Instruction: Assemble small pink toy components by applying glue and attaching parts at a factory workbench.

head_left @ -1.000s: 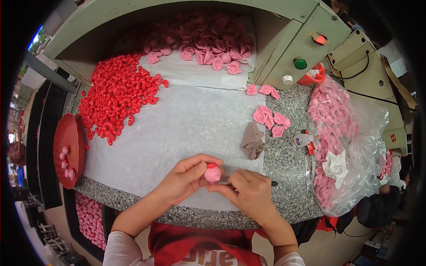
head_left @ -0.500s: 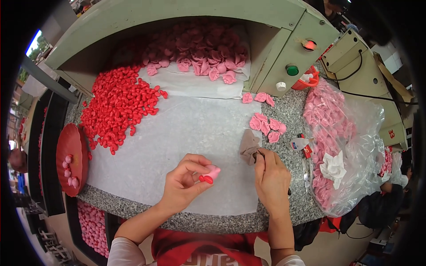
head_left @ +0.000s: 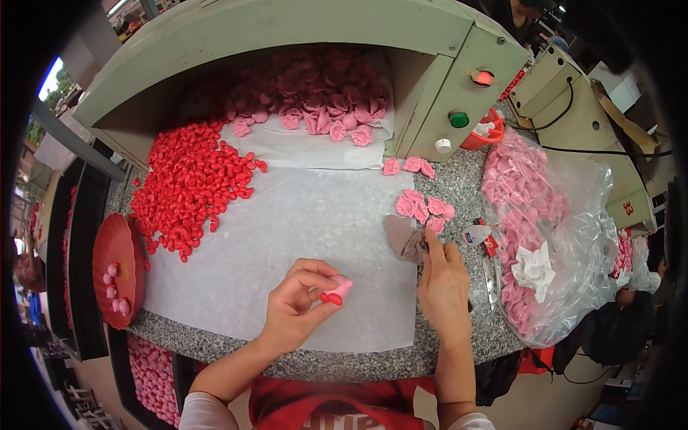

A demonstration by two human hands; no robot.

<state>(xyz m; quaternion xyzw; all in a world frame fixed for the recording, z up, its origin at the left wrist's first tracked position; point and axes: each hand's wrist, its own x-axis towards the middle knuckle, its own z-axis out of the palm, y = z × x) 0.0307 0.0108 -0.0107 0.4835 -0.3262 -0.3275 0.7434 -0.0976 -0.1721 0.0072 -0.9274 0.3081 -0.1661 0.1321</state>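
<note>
I've got a big green cabinet [head_left: 301, 25] along the far side, its hollow heaped with pink pieces [head_left: 315, 89] on white paper. The tabletop [head_left: 322, 365] runs across in front, a pale sheet [head_left: 301, 208] over its middle. On the right, a clear bag [head_left: 580, 208] sits packed with more pink pieces. Below the tabletop's near left edge, a black bin [head_left: 185, 373] holds a mass of small pink and red pieces, so I'd judge a good batch is done. Plenty left, I'd say: that heap of loose red pieces [head_left: 186, 179] at far left is broad and deep! Far left edge now: a red dish [head_left: 125, 247] carries just a few round pink balls [head_left: 120, 306]. Far right, a small orange basket [head_left: 473, 142] has something white inside.

Down to my hands. My left hand [head_left: 294, 297], near the middle, pinches one pink piece [head_left: 340, 287] with red bits [head_left: 332, 298] at its near side, above the sheet; one in progress, by my reading. My right hand [head_left: 444, 283] has its fingers at a grey-brown cloth [head_left: 405, 240]; whether they're pinching it, I can't tell.
</note>
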